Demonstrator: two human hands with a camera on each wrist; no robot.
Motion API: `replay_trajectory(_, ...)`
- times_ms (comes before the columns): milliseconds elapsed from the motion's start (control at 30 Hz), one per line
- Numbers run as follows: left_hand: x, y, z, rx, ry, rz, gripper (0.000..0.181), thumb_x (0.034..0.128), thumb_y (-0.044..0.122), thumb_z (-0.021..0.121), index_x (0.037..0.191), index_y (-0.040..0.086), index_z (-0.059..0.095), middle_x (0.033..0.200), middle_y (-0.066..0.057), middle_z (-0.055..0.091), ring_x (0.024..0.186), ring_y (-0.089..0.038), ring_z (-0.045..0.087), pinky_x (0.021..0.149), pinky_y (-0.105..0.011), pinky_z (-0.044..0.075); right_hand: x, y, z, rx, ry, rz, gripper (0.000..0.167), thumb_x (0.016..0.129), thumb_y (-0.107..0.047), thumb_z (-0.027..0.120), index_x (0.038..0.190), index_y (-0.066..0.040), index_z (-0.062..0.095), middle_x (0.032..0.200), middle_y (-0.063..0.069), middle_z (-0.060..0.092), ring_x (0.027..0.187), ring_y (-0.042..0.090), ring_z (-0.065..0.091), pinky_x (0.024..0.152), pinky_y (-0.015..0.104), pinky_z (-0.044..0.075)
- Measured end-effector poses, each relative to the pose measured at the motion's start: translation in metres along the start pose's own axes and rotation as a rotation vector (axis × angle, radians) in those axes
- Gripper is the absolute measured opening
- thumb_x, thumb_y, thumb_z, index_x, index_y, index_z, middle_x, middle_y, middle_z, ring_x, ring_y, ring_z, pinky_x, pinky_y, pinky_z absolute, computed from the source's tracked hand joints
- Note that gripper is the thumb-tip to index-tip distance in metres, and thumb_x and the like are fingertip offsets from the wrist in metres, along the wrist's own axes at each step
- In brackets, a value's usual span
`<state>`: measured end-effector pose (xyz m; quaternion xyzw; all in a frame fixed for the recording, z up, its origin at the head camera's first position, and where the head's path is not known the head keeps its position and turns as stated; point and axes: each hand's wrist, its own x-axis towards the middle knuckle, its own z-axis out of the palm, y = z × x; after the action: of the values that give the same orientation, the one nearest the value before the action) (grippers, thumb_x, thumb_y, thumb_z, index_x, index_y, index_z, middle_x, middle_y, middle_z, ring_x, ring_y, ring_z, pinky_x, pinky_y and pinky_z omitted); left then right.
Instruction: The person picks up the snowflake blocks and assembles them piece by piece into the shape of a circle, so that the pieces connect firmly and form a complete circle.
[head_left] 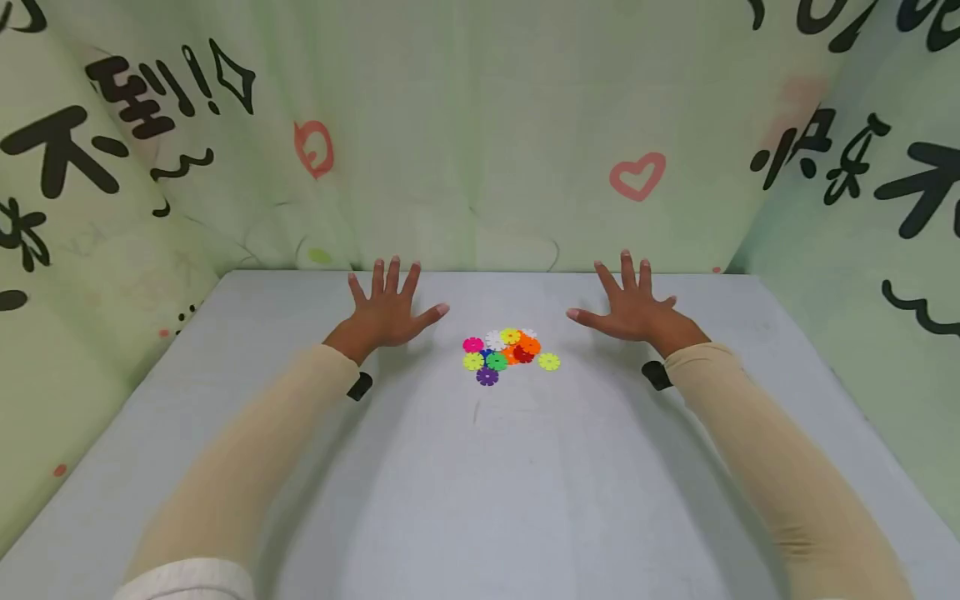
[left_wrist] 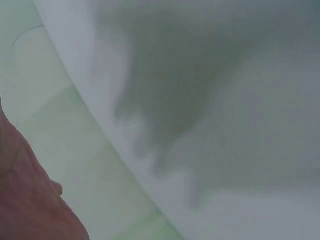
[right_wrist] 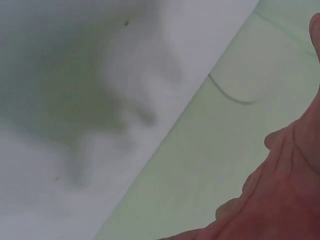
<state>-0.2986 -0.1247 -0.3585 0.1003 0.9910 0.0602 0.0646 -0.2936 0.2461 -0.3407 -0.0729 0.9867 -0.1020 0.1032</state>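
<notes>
Several colourful notched plastic discs lie in a loose cluster on the table, among them a purple disc [head_left: 487, 377], a green disc [head_left: 497, 361], a pink disc [head_left: 473, 344] and a yellow disc [head_left: 549, 362] at the right. To the left of them is my left hand [head_left: 386, 318], fingers spread and holding nothing. My right hand [head_left: 632, 312] is spread the same way on the other side, also without anything in it. Each wrist view shows part of a palm, the left hand [left_wrist: 35, 200] and the right hand [right_wrist: 270, 200], above the hand's shadow.
A white table [head_left: 525, 500] stretches out under both arms. Behind it and at both sides hangs a pale green curtain [head_left: 465, 150] with black lettering and red hearts. Dark straps [head_left: 360, 386] show at the wrists.
</notes>
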Motion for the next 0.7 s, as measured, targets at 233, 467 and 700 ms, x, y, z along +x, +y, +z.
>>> replay_trajectory(233,0.005,0.016,0.02,-0.223,-0.067,0.121,0.081,0.0939,0.065,0.039,0.152,0.009,0.03,0.155,-0.018,0.025,0.142,-0.036,0.021,0.112,-0.058,0.018,0.006,-0.012,0.016,0.094,0.006,-0.121,0.091,0.091,-0.059,0.054,0.154,-0.006,0.018,0.157,0.024,-0.015,0.142,0.046,-0.009,0.101,0.074,0.015)
replay_trajectory(467,0.004,0.03,0.029,-0.368,-0.06,0.24,0.044,0.0962,0.03,0.059,0.131,0.003,0.059,0.13,-0.013,0.055,0.122,-0.028,0.048,0.101,-0.041,0.042,0.007,-0.024,0.037,0.115,0.021,-0.181,0.064,0.093,-0.037,0.063,0.144,-0.003,0.044,0.155,0.027,0.016,0.139,0.047,0.019,0.104,0.062,0.029)
replay_trajectory(700,0.006,0.041,0.033,-0.466,-0.029,0.246,0.029,0.0957,0.014,0.06,0.122,0.002,0.065,0.113,-0.009,0.064,0.101,-0.022,0.057,0.083,-0.031,0.051,0.005,-0.031,0.048,0.181,0.004,-0.228,0.045,0.092,-0.025,0.068,0.129,-0.002,0.059,0.129,0.022,0.05,0.118,0.037,0.046,0.097,0.05,0.043)
